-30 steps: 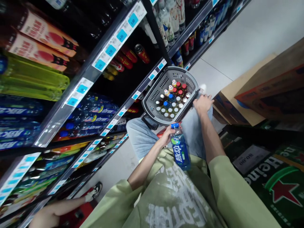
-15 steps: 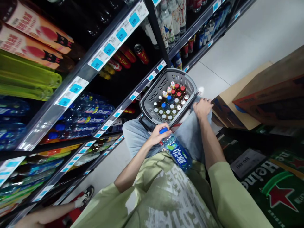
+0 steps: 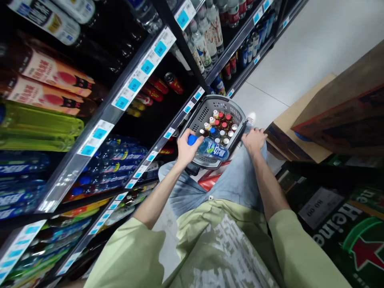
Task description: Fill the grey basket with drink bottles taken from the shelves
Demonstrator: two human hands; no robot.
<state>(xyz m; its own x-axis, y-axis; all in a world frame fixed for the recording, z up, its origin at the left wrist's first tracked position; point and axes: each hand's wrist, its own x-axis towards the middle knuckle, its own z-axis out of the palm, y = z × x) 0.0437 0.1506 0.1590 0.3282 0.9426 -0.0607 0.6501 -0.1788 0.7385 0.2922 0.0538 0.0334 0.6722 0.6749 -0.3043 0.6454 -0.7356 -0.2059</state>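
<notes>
My left hand [image 3: 186, 147] is wrapped round the neck of a clear plastic drink bottle [image 3: 213, 149] with a blue cap and blue label. The bottle lies tilted over the near side of a grey shopping basket [image 3: 201, 109], hiding part of the contents. Inside, several bottles [image 3: 221, 116] stand upright with red, white and blue caps, and cans show at the right. My right hand [image 3: 254, 140] rests on my knee beside the basket's right rim, its fingers spread and holding nothing.
Shelves of drinks [image 3: 126, 104] with blue price labels run diagonally along the left. Cardboard boxes [image 3: 315, 116] stand on the right, with green beer cartons [image 3: 345, 232] nearer me. Pale floor tiles [image 3: 270, 88] lie beyond the basket. A red object [image 3: 208, 182] shows between my legs.
My left hand has carried the bottle forward and left, from above my lap to over the basket. The right hand stays on the knee. The person's leg at lower left is mostly out of view.
</notes>
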